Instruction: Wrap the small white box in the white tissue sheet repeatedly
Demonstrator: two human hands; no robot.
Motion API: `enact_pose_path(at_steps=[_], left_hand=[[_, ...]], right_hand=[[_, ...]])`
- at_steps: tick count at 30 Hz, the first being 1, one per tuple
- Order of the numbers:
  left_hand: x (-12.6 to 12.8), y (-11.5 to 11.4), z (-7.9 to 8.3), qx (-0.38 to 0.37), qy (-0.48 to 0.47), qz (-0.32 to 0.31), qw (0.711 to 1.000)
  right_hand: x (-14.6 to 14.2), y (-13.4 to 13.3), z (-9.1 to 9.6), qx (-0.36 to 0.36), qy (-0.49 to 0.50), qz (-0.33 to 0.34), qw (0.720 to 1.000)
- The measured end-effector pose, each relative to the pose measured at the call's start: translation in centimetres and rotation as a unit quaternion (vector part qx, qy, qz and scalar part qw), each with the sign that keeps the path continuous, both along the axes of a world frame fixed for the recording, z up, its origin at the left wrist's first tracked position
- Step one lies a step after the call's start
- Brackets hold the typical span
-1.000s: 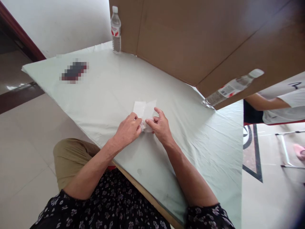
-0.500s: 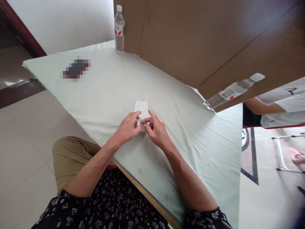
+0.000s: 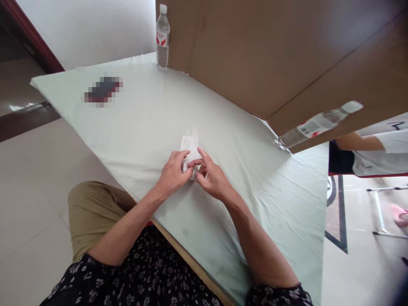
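A thin white sheet that looks like tissue (image 3: 190,141) lies on the pale cloth in front of me, its far corners lifted and its near end crumpled between my hands. My left hand (image 3: 175,172) curls over its left side, with the thumb pressing the crumpled part near the left fingertips. From the right comes my right hand (image 3: 212,174), index finger raised along the sheet's edge and another finger bent onto the crumple. The right thumb is apart from the other fingers. Fingers partly hide the near end.
A water bottle (image 3: 162,40) stands at the back beside a large cardboard panel (image 3: 255,51). Another bottle (image 3: 314,125) is by the panel's right end. A pixelated dark object (image 3: 102,91) lies at the far left. Past the right edge sits a person in a white sleeve (image 3: 395,140).
The sheet's far end has risen and split into uneven corners. My right thumb has drawn back from the crumpled part; the left thumb has shifted slightly right. The whole view has shifted a little.
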State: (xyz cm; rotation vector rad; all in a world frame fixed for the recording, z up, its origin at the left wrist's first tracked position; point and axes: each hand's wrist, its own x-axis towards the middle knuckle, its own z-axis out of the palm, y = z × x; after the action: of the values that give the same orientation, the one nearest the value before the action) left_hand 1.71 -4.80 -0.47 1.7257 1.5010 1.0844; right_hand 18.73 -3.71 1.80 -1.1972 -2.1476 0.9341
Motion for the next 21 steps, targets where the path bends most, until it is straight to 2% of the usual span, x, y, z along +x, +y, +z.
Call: enact_pose_path(at_steps=[4,6,9,11,13,17,21], left_hand=[[-0.2,-0.1,-0.3,0.022,-0.004,-0.009,1.0],[-0.2,-0.1,-0.3,0.021,-0.006,-0.012,1.0],[-0.2,-0.1,-0.4,0.01,-0.009,-0.014,1.0],[-0.2,-0.1,-0.5,0.007,-0.014,-0.013,1.0],[-0.2,-0.1,-0.5,0.008,-0.018,-0.011,1.0],[-0.2,-0.2,-0.6,0.009,-0.022,-0.013,1.0],[-0.2,-0.2,-0.7,0.016,-0.019,-0.014,1.0]], right_hand=[[0.3,0.9,0.0,-0.096,0.094,-0.026,0.991],[0.4,1.6,-0.1,-0.1,0.142,-0.072,0.982],[0.9,2.9,-0.4,-0.071,0.176,-0.147,0.971],[1.2,3.9,-0.7,-0.068,0.159,-0.188,0.967],[1.3,4.9,-1.0,-0.104,0.12,-0.21,0.965],[0.4,7.0,-1.5,-0.188,0.068,-0.208,0.957],[-0.9,9.1,-2.0,-0.193,0.072,-0.201,0.958]])
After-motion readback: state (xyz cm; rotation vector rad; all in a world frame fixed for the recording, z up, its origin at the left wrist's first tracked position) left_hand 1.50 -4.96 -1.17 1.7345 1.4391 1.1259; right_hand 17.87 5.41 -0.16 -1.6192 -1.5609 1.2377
